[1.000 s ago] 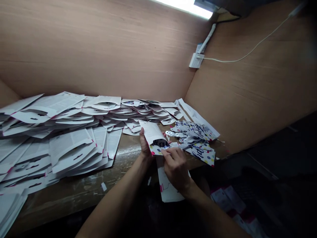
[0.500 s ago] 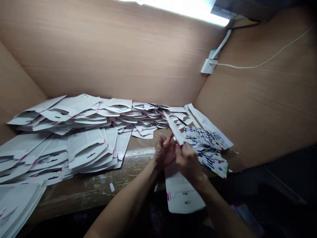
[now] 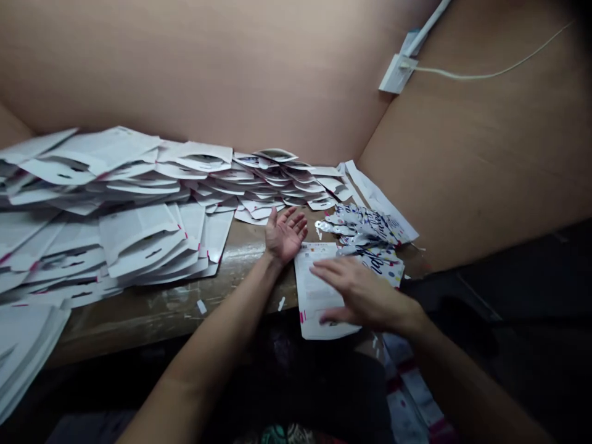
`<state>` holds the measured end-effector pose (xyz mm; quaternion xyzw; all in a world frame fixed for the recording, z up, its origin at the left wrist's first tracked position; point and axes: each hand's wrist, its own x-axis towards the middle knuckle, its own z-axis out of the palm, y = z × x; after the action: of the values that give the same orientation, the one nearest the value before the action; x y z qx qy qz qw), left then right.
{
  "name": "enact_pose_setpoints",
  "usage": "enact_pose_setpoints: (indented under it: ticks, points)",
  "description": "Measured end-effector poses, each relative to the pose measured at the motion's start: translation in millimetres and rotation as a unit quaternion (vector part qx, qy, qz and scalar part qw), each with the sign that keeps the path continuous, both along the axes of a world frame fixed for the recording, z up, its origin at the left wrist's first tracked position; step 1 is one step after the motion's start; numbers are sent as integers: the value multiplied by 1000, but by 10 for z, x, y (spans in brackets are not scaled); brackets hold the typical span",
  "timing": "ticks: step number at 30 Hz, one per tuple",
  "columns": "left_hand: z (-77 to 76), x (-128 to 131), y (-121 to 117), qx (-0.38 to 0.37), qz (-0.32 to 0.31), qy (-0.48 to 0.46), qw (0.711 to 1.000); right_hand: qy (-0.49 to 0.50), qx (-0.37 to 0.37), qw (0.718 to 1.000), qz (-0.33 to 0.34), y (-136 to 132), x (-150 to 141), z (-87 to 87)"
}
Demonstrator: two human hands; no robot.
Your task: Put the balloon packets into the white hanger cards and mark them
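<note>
My left hand (image 3: 287, 235) is open, palm up and fingers spread, with nothing in it. It is over the brown table by the upper left corner of a white printed pouch (image 3: 314, 290) with pink marks. Above that pouch's right side hovers my right hand (image 3: 358, 290), its fingers apart and thumb stretched out; it holds nothing. Whether its fingertips touch the pouch I cannot tell. Just behind the right hand lies a heap of shiny foil packets (image 3: 370, 228) with dark blue script and coloured dots.
Heaped white pouches (image 3: 143, 246) with hang holes cover the table's left and back, and a thick stack (image 3: 28, 351) stands at the near left. Small white scraps (image 3: 201, 306) dot the brown table edge (image 3: 250, 280). A socket box (image 3: 398, 73) hangs in the panel corner.
The white pouch that my right hand held upright is out of my hands. Both hands have opened and moved apart. The view has tilted down.
</note>
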<state>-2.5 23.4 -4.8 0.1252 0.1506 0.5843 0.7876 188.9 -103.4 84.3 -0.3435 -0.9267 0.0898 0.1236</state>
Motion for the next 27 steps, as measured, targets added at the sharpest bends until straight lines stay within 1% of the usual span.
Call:
enact_pose_setpoints:
  ticks: [1, 2, 3, 5, 6, 7, 8, 9, 10, 11, 12, 13, 14, 15, 16, 18, 19, 20, 21, 22, 23, 24, 25, 26, 27]
  points:
    - [-1, 4, 14, -2, -4, 4, 1000, -15, -21, 1000, -17, -210, 162, -203]
    - [0, 12, 26, -2, -8, 9, 1000, -21, -36, 998, -39, -366, 302, -389]
    - [1, 27, 36, 0, -11, 17, 1000, -15, -41, 997, -67, -464, 412, -548]
    - [-1, 68, 41, 9, -13, 53, 998, 16, -33, 992, -120, -506, 544, -768]
    - [-8, 91, 35, 20, -7, 93, 995, 32, -23, 989, -140, -470, 574, -829]
    - [-20, 113, 23, 41, 4, 153, 987, 42, -17, 987, -154, -412, 589, -863]
    - [-39, 131, 5, 77, 16, 232, 970, 44, -20, 986, -161, -347, 597, -878]
    - [-65, 143, -17, 125, 26, 321, 939, 39, -32, 986, -160, -287, 600, -882]
    - [-97, 150, -42, 180, 33, 407, 895, 32, -49, 985, -160, -241, 603, -884]
    - [-133, 153, -66, 232, 35, 480, 845, 28, -65, 983, -167, -214, 607, -891]
    - [-171, 153, -87, 273, 31, 535, 799, 28, -74, 979, -186, -209, 615, -905]
    - [-207, 153, -102, 299, 25, 572, 763, 32, -74, 972, -220, -223, 626, -928]
    - [-236, 152, -109, 310, 25, 598, 739, 40, -69, 961, -264, -253, 642, -956]
    - [-257, 152, -111, 314, 30, 615, 723, 49, -66, 948, -309, -294, 661, -988]
    - [-268, 154, -106, 315, 42, 628, 710, 60, -69, 934, -346, -341, 680, -1017]
    - [-259, 160, -87, 326, 74, 639, 693, 87, -86, 915, -386, -430, 708, -1056]
    - [-241, 162, -75, 331, 86, 632, 696, 106, -91, 909, -393, -464, 711, -1061]
    - [-216, 163, -63, 329, 92, 617, 709, 131, -90, 904, -397, -486, 705, -1055]
    - [-184, 162, -51, 318, 93, 593, 734, 163, -89, 898, -399, -494, 688, -1038]
    - [-146, 158, -41, 294, 92, 564, 766, 204, -97, 890, -396, -486, 661, -1012]
    - [-101, 150, -33, 260, 97, 527, 803, 259, -121, 876, -388, -464, 625, -979]
    - [-50, 138, -32, 219, 107, 481, 842, 327, -159, 852, -377, -428, 578, -941]
    - [6, 123, -38, 176, 117, 421, 882, 403, -205, 814, -364, -379, 523, -900]
    - [65, 104, -56, 133, 113, 343, 923, 479, -254, 764, -349, -319, 460, -859]
    - [123, 83, -87, 95, 92, 254, 958, 547, -299, 707, -334, -252, 388, -818]
